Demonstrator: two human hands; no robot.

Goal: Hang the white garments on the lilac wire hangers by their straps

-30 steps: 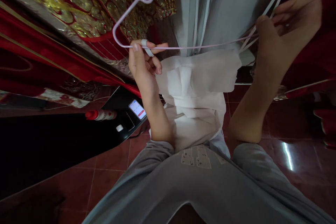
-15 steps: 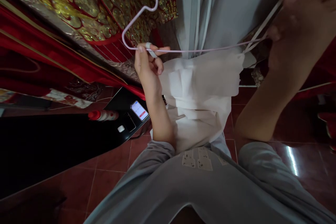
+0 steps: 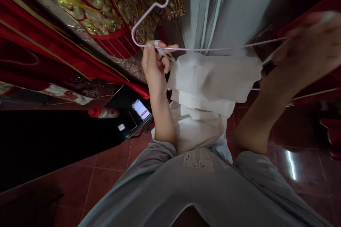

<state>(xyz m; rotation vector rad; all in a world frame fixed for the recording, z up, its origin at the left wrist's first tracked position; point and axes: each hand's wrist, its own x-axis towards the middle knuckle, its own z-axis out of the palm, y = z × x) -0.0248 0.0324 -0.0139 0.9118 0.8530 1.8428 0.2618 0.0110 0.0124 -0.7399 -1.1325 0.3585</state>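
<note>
A thin pale pink hanger (image 3: 213, 49) runs across the view, its lower bar nearly level. My left hand (image 3: 157, 65) is closed in a pinch on the bar at its left corner, with a white strap looped over a finger. Below the bar hangs a creamy white garment (image 3: 213, 78), ruffled and folded, its upper corners drawn toward both hands. My right hand (image 3: 309, 40), blurred by motion, is at the right end of the bar. A strap from the garment's right corner runs into its curled fingers. The hanger's right corner is hidden behind that hand.
A black table (image 3: 53, 142) at left bears a lit phone (image 3: 141, 109), a dark phone-like object (image 3: 130, 120), a white case (image 3: 121, 127) and a red-capped bottle (image 3: 103, 112). Red and gold sequined clothes (image 3: 112, 14) hang close by. Red tiles (image 3: 106, 184) cover the floor.
My right hand has come down and outward, pulling the strap and the garment's right corner to the right. More of the hanger's right part shows. My left hand keeps its pinch.
</note>
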